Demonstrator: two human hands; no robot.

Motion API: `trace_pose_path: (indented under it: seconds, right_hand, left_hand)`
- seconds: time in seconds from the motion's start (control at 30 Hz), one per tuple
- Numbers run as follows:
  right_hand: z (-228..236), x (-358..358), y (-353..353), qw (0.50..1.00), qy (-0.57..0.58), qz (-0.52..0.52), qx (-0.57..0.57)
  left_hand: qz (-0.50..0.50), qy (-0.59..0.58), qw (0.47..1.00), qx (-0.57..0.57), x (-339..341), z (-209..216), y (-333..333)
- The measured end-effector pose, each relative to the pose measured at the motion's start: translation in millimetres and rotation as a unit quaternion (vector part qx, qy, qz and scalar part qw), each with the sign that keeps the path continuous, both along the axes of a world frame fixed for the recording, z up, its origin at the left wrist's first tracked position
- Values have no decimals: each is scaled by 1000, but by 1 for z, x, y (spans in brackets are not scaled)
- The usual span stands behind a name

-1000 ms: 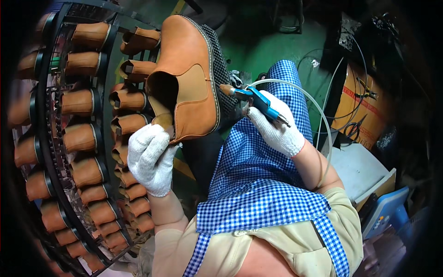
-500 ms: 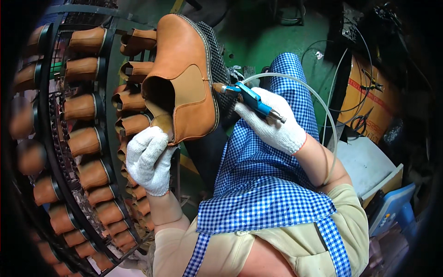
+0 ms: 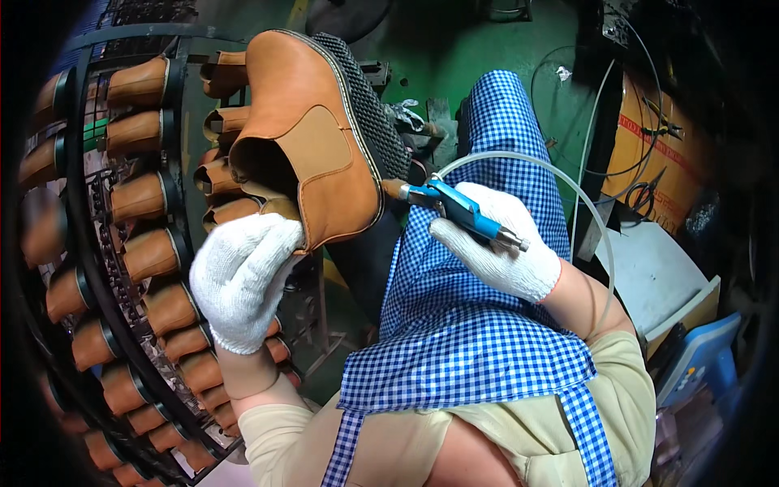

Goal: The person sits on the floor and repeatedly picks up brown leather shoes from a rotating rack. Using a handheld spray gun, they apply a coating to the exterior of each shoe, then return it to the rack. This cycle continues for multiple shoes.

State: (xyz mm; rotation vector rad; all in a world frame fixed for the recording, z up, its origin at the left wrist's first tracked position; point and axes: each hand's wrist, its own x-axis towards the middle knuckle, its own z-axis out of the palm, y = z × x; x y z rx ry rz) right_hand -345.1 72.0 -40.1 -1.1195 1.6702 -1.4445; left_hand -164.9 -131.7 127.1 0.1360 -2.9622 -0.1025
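My left hand (image 3: pixel 243 280), in a white knit glove, is closed on the top edge of a tan leather ankle boot (image 3: pixel 280 73). The boot is tilted, its opening toward me and its black ridged sole (image 3: pixel 361 105) to the right. A lighter panel (image 3: pixel 319 144) is set into its side. In my gloved right hand (image 3: pixel 503 243) is a blue hand tool (image 3: pixel 462 213) with a clear hose and a brown, brush-like tip. That tip is at the heel-side edge where upper meets sole; I cannot tell whether it touches.
A black rack (image 3: pixel 77 187) with several rows of similar boots (image 3: pixel 144 199) stands at the left. The clear hose (image 3: pixel 560 174) arcs over my right forearm. At the right are an orange-brown carton (image 3: pixel 645 166), dark cables, a pale board (image 3: pixel 649 272) and a blue object (image 3: pixel 698 357).
The boot and my left hand have shifted left. My right hand has moved down and slightly right, bringing the tool tip lower along the sole edge, toward the heel.
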Motion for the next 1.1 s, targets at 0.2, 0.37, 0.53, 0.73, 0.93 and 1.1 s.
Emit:
trace_pose_path:
  seconds: [0.2,0.37,0.53,0.73,0.93,1.1]
  right_hand:
    - [-2,4,17,999,8,-29,-12]
    - [-1,5,30,998,29,-61,-6]
    - [0,3,35,993,57,-105,-9]
    - [6,-8,33,986,62,-154,-11]
    - [8,-25,19,978,79,-187,-43]
    - [2,-40,-4,971,94,-204,-79]
  left_hand:
    - [-59,-59,993,-87,-44,17,0]
    - [-130,17,986,-98,-78,7,3]
    - [-98,16,987,-125,-92,12,18]
    - [-86,-46,976,-193,-117,12,15]
    - [-100,90,973,-188,-155,-22,-8]
    - [-14,53,984,-170,-165,-22,-13]
